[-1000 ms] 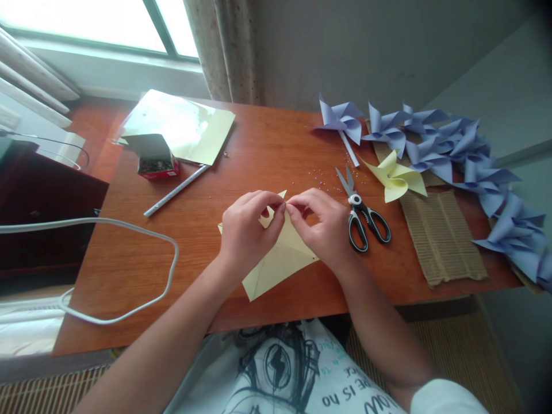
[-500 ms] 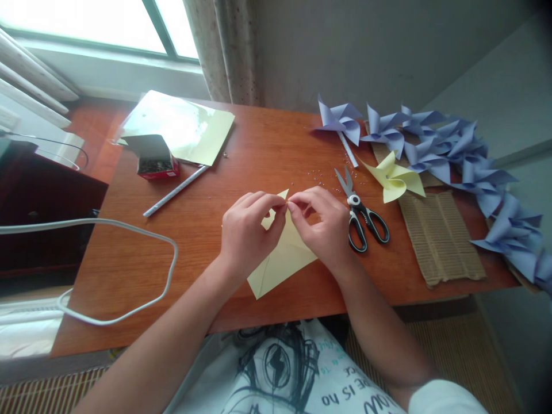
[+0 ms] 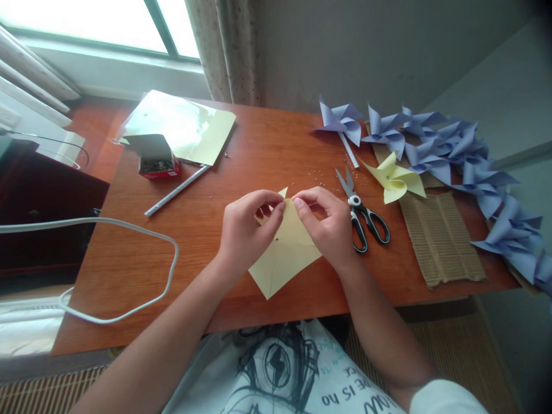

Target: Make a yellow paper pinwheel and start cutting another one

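A pale yellow paper square (image 3: 282,259) lies on the wooden table (image 3: 215,247) in front of me, one corner lifted. My left hand (image 3: 246,231) and my right hand (image 3: 328,224) both pinch the paper's folded tips together near its middle, fingertips almost touching. The lower corner of the paper points toward the table's near edge. Black-handled scissors (image 3: 364,215) lie just right of my right hand.
A finished yellow pinwheel (image 3: 395,178) and several lilac pinwheels (image 3: 452,152) lie at the right, over corrugated cardboard (image 3: 440,238). At the back left are yellow sheets (image 3: 181,123), a small red box (image 3: 155,158) and a grey stick (image 3: 176,190). A white cable (image 3: 129,270) loops at the left.
The yellow paper has turned and slid a little under my hands; its lower corner has shifted right and a small dot near its centre now shows. Both hands keep pinching the tips.
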Available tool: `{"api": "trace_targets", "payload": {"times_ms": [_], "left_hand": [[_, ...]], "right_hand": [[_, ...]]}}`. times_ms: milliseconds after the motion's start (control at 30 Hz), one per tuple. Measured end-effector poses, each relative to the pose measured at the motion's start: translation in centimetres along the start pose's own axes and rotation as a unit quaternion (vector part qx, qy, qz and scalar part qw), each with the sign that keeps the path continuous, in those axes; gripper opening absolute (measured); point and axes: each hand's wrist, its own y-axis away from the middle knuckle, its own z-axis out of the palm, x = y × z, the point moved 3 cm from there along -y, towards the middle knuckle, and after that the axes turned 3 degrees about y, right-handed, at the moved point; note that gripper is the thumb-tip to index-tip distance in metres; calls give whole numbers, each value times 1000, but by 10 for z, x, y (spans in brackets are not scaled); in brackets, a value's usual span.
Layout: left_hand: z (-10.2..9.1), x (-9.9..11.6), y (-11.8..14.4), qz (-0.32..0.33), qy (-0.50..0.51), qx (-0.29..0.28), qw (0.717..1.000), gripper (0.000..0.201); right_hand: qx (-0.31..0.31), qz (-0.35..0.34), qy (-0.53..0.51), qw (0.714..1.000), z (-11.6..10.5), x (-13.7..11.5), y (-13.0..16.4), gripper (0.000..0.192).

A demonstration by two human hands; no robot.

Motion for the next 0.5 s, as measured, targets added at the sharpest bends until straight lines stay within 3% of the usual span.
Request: {"api": "trace_targets", "payload": {"times_ms": [133,400,500], "left_hand": [[0,-2,-2,-60,71,-19,995,7],[1,-1,-2,-49,79,-19,995,6],[0,-2,-2,-54,76,-20,995,7]], "right_hand": [[-13,4,-10,1000,0,0,0,9],[-7,7,-10,1000,0,1,1,7],[-29,49,-70,996,-1,4,1,5]]}}
